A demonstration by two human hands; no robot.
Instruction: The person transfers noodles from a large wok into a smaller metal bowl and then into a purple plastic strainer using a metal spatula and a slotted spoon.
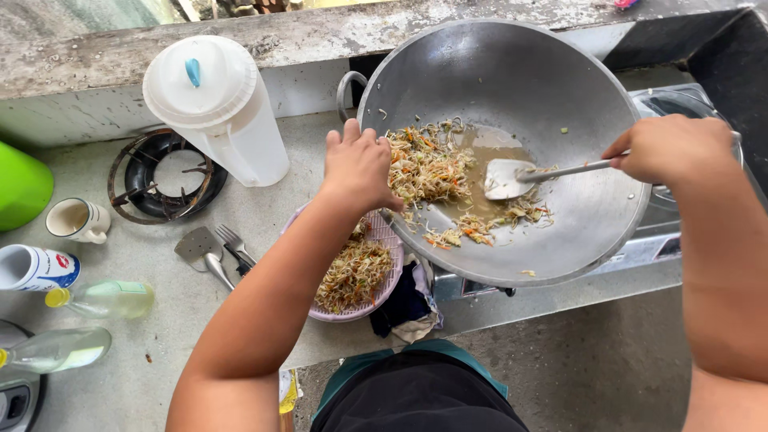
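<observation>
The wok [512,88], filling the upper right of the frame, is tipped toward the lower left, its rim hanging over the pink basket [390,276] at centre. Much of its inside is already bare metal; a pile of shredded vegetables [424,164] sits by the low rim, a smaller clump [488,224] lies lower in the pan, and a pool of brownish liquid lies between them.

The basket already holds a good heap of the same mix [356,276], so by my reading the emptying is roughly half done, with the pile at the rim, the loose strands and the liquid left in the wok.

The left hand [356,164] is closed over the wok's near rim, holding it tilted. The right hand [672,148], at the right edge, grips the handle of a spatula [508,178], whose blade rests in the liquid just right of the pile.
</observation>
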